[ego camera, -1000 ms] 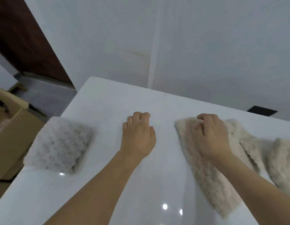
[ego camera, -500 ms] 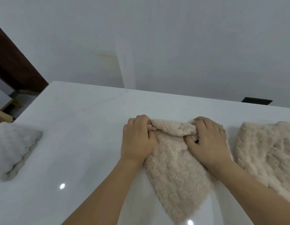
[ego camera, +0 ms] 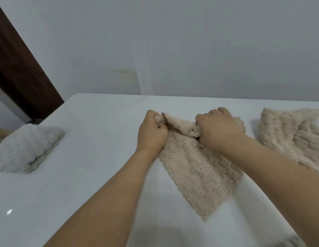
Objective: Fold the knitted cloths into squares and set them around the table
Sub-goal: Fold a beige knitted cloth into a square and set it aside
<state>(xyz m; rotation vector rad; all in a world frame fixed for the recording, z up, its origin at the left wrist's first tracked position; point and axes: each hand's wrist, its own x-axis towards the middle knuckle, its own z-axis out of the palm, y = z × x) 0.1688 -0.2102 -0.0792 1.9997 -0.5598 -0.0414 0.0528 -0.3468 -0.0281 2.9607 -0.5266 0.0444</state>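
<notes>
A: Hands?
B: Left hand (ego camera: 152,135) and right hand (ego camera: 220,131) both curled tight, gripping the far edge of the beige cloth (ego camera: 196,173), mid-table (ego camera: 92,157).
A: Others?
B: White folded cloth (ego camera: 26,148) far left; beige pile (ego camera: 289,136) right.

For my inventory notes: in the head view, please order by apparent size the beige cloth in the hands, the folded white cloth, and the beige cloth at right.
1. Beige cloth in the hands.
2-3. Folded white cloth and beige cloth at right: alike, both cropped by the frame, unranked.
</notes>
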